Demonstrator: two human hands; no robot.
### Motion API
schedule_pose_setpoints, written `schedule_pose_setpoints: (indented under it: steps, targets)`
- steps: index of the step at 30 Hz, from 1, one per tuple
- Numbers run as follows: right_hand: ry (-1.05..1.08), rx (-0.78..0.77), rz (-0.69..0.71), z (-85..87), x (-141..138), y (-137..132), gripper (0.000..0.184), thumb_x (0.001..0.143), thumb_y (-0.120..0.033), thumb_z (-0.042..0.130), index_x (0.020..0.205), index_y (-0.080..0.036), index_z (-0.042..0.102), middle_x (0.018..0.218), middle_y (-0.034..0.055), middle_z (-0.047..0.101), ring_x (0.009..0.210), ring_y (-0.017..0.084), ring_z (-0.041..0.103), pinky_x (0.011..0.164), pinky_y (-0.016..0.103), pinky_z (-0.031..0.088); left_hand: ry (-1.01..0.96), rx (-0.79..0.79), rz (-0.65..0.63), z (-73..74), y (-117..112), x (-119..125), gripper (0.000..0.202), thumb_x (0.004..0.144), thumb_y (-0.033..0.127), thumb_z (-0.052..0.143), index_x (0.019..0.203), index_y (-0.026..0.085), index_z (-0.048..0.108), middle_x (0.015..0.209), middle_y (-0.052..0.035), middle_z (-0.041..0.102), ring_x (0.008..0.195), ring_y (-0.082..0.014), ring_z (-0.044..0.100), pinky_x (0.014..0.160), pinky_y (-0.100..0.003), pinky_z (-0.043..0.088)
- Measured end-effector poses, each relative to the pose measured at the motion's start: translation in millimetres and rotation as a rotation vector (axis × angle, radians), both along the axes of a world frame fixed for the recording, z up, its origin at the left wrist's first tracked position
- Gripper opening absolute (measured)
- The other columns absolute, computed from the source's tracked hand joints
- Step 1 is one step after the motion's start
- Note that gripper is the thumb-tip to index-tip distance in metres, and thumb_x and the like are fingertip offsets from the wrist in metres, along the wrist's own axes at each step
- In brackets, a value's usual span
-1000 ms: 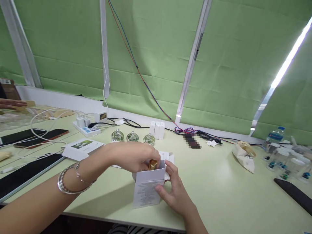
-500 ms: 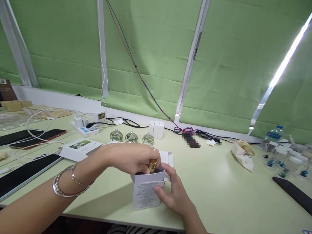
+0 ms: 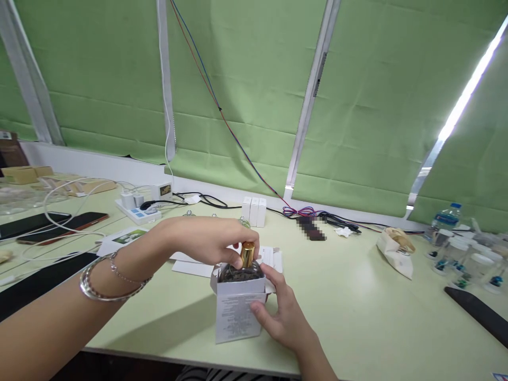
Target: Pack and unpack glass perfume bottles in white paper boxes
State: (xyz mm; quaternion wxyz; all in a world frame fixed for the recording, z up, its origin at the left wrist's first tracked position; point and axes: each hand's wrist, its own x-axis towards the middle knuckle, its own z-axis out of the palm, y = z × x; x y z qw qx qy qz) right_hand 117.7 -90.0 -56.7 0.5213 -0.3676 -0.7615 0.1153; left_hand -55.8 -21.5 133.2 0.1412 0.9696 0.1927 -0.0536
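A white carton (image 3: 240, 315) with printed text stands upright at the table's front, its top flaps open. My right hand (image 3: 283, 312) is closed round its right side, thumb on the front face. From above, my left hand (image 3: 214, 241) pinches a perfume bottle (image 3: 243, 273) with a gold cap. The bottle's dark, clear shoulder shows above the carton's rim, and its lower part is hidden inside. Behind my left wrist only the tops of several glass bottles (image 3: 244, 221) can be seen.
Three small white boxes (image 3: 254, 211) stand at the back beside cables. To the left are a power strip (image 3: 138, 211), phones and a printed white box (image 3: 123, 239). Lidded jars (image 3: 478, 267), a paper bag (image 3: 395, 251) and a black flat object (image 3: 476, 316) lie right. White cardboard (image 3: 192, 267) lies behind the carton.
My left hand has risen slightly and the perfume bottle has come up, so its shoulder now shows above the carton's rim. My right hand keeps its hold on the carton.
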Motion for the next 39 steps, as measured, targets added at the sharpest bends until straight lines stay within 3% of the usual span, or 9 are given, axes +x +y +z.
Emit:
schedule_pose_setpoints:
  steps: [5, 11, 17, 23, 30, 33, 36, 39]
  targets:
    - [0.039, -0.032, 0.003, -0.3, 0, 1, 0.056, 0.083, -0.024, 0.052, 0.133, -0.025, 0.025, 0.120, 0.0092, 0.053, 0.091, 0.018, 0.060, 0.067, 0.026, 0.054, -0.049, -0.031, -0.017, 2.4, 6, -1, 0.022, 0.080, 0.012, 0.052, 0.099, 0.020, 0.059, 0.086, -0.0001, 0.064, 0.078, -0.0133, 0.058, 0.067, -0.020, 0.042]
    - [0.066, -0.036, -0.015, -3.7, -1, 2, 0.050, 0.083, -0.024, 0.052, 0.128, -0.024, 0.031, 0.107, 0.0087, 0.055, 0.077, 0.016, 0.058, 0.064, 0.028, 0.054, -0.064, -0.063, -0.042, -5.4, 16, -2, 0.019, 0.082, 0.017, 0.051, 0.101, 0.018, 0.057, 0.088, -0.0029, 0.065, 0.078, -0.0145, 0.059, 0.066, -0.020, 0.043]
    - [0.060, -0.053, 0.004, -2.7, -1, 1, 0.056, 0.084, -0.022, 0.051, 0.133, -0.026, 0.024, 0.121, 0.0097, 0.051, 0.090, 0.018, 0.059, 0.069, 0.028, 0.054, -0.154, -0.145, -0.096, -5.0, 26, -7, 0.026, 0.086, 0.037, 0.050, 0.102, 0.017, 0.055, 0.092, -0.0060, 0.064, 0.079, -0.0156, 0.059, 0.068, -0.022, 0.045]
    - [0.007, -0.061, -0.032, 0.1, -3, 0, 0.037, 0.083, -0.024, 0.049, 0.118, -0.021, 0.038, 0.108, 0.0083, 0.055, 0.080, 0.016, 0.059, 0.067, 0.027, 0.054, -0.264, -0.189, -0.107, -1.0, 33, -12, 0.047, 0.084, 0.056, 0.043, 0.105, 0.014, 0.052, 0.094, -0.0093, 0.061, 0.078, -0.0162, 0.056, 0.063, -0.022, 0.046]
    - [-0.022, 0.007, -0.121, 13.9, 9, -5, 0.031, 0.080, -0.024, 0.050, 0.110, -0.021, 0.044, 0.097, 0.0065, 0.058, 0.073, 0.015, 0.058, 0.058, 0.024, 0.052, -0.357, -0.141, -0.021, 2.5, 41, -24, 0.046, 0.085, 0.055, 0.042, 0.107, 0.015, 0.049, 0.095, -0.0083, 0.059, 0.076, -0.0142, 0.054, 0.065, -0.024, 0.046]
    - [-0.061, 0.010, -0.252, 30.1, 33, -19, 0.026, 0.080, -0.026, 0.050, 0.106, -0.022, 0.047, 0.093, 0.0049, 0.059, 0.068, 0.014, 0.057, 0.055, 0.023, 0.050, -0.354, -0.097, 0.011, 2.5, 41, -32, 0.044, 0.086, 0.054, 0.041, 0.108, 0.016, 0.048, 0.095, -0.0073, 0.059, 0.076, -0.0143, 0.053, 0.066, -0.023, 0.045]
    - [0.063, -0.037, -0.571, 44.8, 60, -34, 0.028, 0.081, -0.038, 0.050, 0.103, -0.022, 0.045, 0.095, 0.0058, 0.058, 0.060, 0.013, 0.055, 0.055, 0.026, 0.050, -0.302, -0.072, 0.019, -5.7, 37, -33, 0.041, 0.086, 0.051, 0.042, 0.104, 0.015, 0.051, 0.094, -0.0068, 0.059, 0.074, -0.0146, 0.054, 0.063, -0.022, 0.044]
    - [0.121, -0.118, -0.870, 49.0, 81, -39, 0.034, 0.079, -0.049, 0.050, 0.100, -0.022, 0.043, 0.095, 0.0057, 0.058, 0.060, 0.015, 0.057, 0.055, 0.029, 0.048, -0.229, -0.103, -0.004, -23.7, 27, -23, 0.027, 0.088, 0.037, 0.044, 0.102, 0.016, 0.053, 0.090, -0.0058, 0.060, 0.075, -0.0155, 0.056, 0.064, -0.023, 0.044]
